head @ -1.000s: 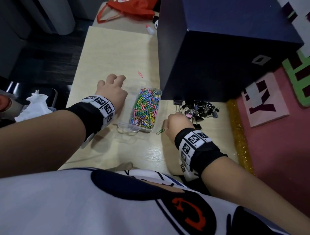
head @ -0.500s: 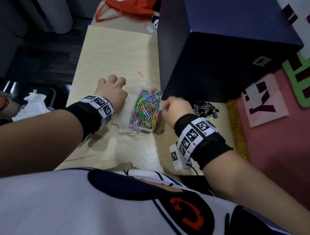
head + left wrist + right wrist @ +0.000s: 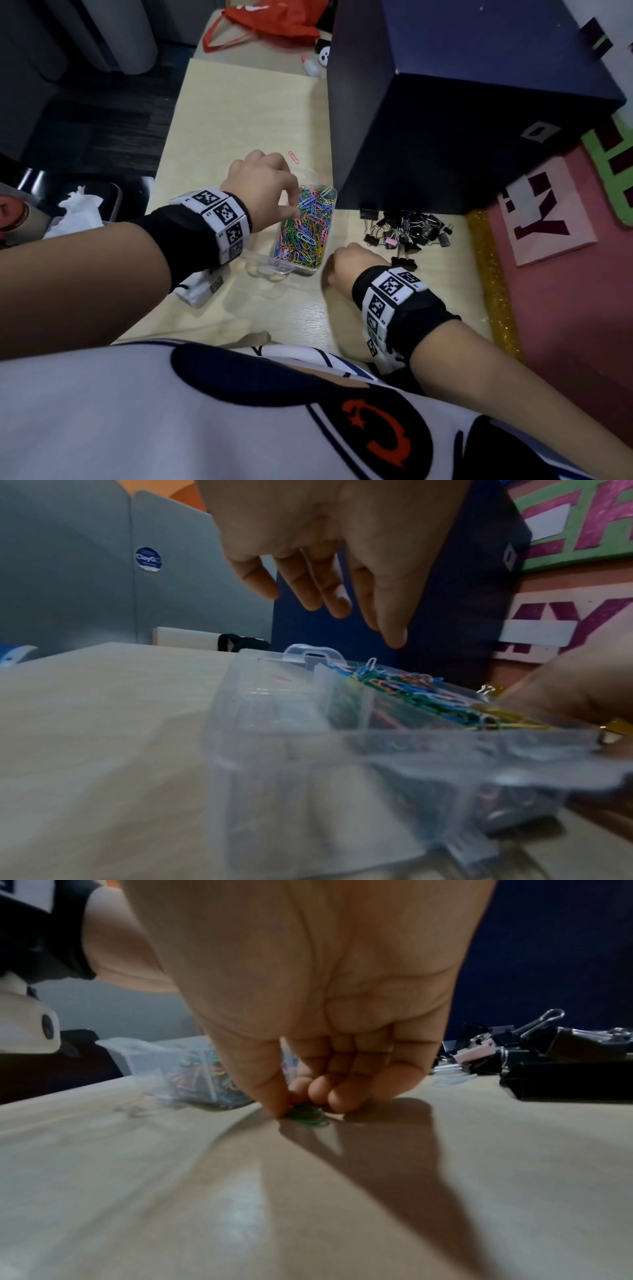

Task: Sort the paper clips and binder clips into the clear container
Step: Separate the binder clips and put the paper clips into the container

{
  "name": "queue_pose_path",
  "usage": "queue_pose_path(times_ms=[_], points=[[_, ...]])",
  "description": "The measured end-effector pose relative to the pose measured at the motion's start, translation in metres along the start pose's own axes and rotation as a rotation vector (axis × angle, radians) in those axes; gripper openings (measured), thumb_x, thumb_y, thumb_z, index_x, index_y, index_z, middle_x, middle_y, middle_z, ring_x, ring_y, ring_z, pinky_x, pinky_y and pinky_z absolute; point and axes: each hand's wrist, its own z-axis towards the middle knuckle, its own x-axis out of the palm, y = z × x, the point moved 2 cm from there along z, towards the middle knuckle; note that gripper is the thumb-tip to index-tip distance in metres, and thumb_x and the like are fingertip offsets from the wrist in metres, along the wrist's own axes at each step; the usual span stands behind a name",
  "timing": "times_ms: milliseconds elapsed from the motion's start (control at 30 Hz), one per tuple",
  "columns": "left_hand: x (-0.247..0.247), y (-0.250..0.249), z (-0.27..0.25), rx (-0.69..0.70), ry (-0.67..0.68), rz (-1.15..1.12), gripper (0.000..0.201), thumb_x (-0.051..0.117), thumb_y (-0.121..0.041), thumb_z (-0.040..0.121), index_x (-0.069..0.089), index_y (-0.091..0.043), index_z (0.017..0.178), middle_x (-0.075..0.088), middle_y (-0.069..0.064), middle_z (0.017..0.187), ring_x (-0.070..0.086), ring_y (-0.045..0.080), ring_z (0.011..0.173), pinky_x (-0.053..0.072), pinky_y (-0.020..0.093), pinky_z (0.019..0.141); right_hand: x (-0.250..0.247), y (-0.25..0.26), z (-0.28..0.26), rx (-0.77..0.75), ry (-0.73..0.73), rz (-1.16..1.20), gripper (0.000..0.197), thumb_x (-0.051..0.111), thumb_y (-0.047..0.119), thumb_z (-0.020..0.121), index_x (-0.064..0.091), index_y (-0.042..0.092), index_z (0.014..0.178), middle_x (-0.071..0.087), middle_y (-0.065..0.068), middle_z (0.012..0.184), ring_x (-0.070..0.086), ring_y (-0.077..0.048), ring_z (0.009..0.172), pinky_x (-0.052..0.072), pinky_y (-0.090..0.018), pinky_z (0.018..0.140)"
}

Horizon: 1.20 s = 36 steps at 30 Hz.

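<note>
A clear divided container lies mid-table, its right compartment full of coloured paper clips. My left hand hovers over its left side; the left wrist view shows the fingers hanging relaxed and holding nothing above the container. Just right of the container's near corner, my right hand is down on the table. In the right wrist view its thumb and fingers pinch a green paper clip against the wood. A pile of black binder clips lies to the right. A pink paper clip lies beyond the container.
A large dark blue box stands right behind the container and the binder clips. A gold glitter strip and a pink lettered board border the table on the right. A red bag and a glue bottle sit at the far end.
My right hand came back down from beside the container onto the green paper clip. My left hand lifted off the table left of the container and moved over it.
</note>
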Motion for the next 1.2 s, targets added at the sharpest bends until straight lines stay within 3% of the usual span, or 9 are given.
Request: queue_pose_path(times_ms=[167,233,333,467,633,833,967,1133,1200], points=[[0.000,0.026,-0.007,-0.292,0.011,0.105,0.045,0.066,-0.031,0.080,0.048,-0.019,0.120,0.046,0.012,0.125,0.046,0.036,0.112,0.041,0.047,0.089,-0.009,-0.005,0.003,0.104,-0.025,0.105,0.040,0.057,0.033,0.087,0.054,0.010,0.121,0.055,-0.012,0.119,0.058,-0.031,0.107,0.047,-0.036,0.086],[0.006,0.042,-0.009,-0.401,0.101,0.108,0.050,0.061,-0.027,0.083,0.040,-0.016,0.127,0.051,0.015,0.121,0.052,0.037,0.106,0.043,0.046,0.083,-0.023,-0.007,0.002,0.120,-0.184,0.226,0.036,0.056,0.033,0.089,0.056,0.007,0.114,0.060,-0.013,0.111,0.060,-0.030,0.101,0.045,-0.032,0.078],[0.020,0.057,-0.009,-0.416,0.256,0.104,0.036,0.047,-0.019,0.090,0.042,-0.010,0.124,0.063,0.019,0.104,0.060,0.037,0.090,0.046,0.039,0.070,-0.044,0.002,-0.005,-0.008,-0.448,0.325,0.023,0.052,0.029,0.090,0.061,0.011,0.101,0.062,-0.009,0.102,0.059,-0.028,0.093,0.043,-0.030,0.076],[0.025,0.064,-0.009,-0.391,0.297,0.136,0.028,0.042,-0.012,0.092,0.049,-0.007,0.119,0.064,0.018,0.101,0.059,0.035,0.087,0.041,0.035,0.065,-0.059,0.024,0.000,-0.112,-0.473,0.372,0.020,0.048,0.028,0.093,0.065,0.018,0.097,0.063,-0.006,0.104,0.059,-0.026,0.095,0.046,-0.032,0.082],[0.014,0.090,-0.020,-0.470,0.278,0.159,0.029,0.041,-0.010,0.093,0.049,-0.008,0.121,0.063,0.019,0.102,0.050,0.031,0.077,0.040,0.034,0.065,-0.071,0.033,0.020,-0.125,-0.521,0.457,0.022,0.045,0.019,0.095,0.063,0.015,0.107,0.055,-0.010,0.117,0.057,-0.028,0.102,0.043,-0.029,0.087],[0.002,0.125,-0.034,-0.563,0.269,0.207,0.028,0.043,-0.012,0.093,0.050,-0.009,0.120,0.063,0.019,0.103,0.058,0.035,0.087,0.042,0.036,0.066,-0.083,0.053,0.064,-0.134,-0.425,0.439,0.036,0.039,0.008,0.094,0.057,0.016,0.124,0.049,-0.009,0.132,0.052,-0.027,0.117,0.038,-0.029,0.098],[0.003,0.140,-0.038,-0.588,0.262,0.221,0.025,0.043,-0.010,0.093,0.051,-0.007,0.116,0.064,0.018,0.094,0.057,0.032,0.077,0.041,0.034,0.063,-0.084,0.071,0.097,-0.151,-0.262,0.140,0.049,0.040,0.000,0.086,0.046,0.010,0.134,0.038,-0.012,0.141,0.047,-0.034,0.123,0.041,-0.041,0.103],[0.002,0.145,-0.037,-0.609,0.268,0.206,0.024,0.043,-0.010,0.091,0.049,-0.007,0.114,0.064,0.017,0.090,0.060,0.033,0.078,0.048,0.036,0.065,-0.084,0.073,0.121,-0.221,-0.172,-0.094,0.056,0.038,-0.004,0.085,0.034,0.001,0.141,0.015,-0.014,0.158,0.030,-0.035,0.137,0.032,-0.041,0.111],[0.000,0.144,-0.035,-0.608,0.262,0.206,0.023,0.043,-0.010,0.091,0.049,-0.007,0.113,0.063,0.018,0.090,0.061,0.035,0.079,0.049,0.037,0.067,-0.084,0.073,0.119,-0.206,-0.205,-0.143,0.048,0.038,-0.001,0.087,0.043,0.001,0.134,0.030,-0.017,0.150,0.039,-0.034,0.131,0.038,-0.041,0.106]])
